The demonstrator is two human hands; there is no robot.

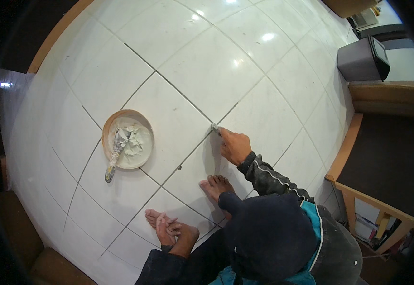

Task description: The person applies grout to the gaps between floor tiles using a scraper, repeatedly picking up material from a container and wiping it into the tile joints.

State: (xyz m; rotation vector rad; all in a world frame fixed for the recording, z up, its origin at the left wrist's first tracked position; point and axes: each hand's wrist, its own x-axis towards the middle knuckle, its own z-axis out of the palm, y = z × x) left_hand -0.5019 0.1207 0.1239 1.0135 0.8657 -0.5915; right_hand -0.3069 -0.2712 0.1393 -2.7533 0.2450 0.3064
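My right hand [236,146] is closed on a small grey scraper-like tool [215,128], its tip at a crossing of dark tile joints. The tool's exact kind is too small to tell. Low at the left, my left hand [168,229] lies over my foot [186,236], fingers apart and no object visible in it. A round beige basin [106,146] of white paste [139,144] stands on the tiles to the left. In it rests a paste-smeared trowel [113,161], its stained handle leaning out over the near rim.
Glossy white floor tiles [202,61] spread around me, some joints dark, others pale. A small dark bit [180,167] lies on a joint. On the right are a grey bin [359,61] and a wood-framed seat [383,156]; a brown cushioned seat [17,223] is at lower left.
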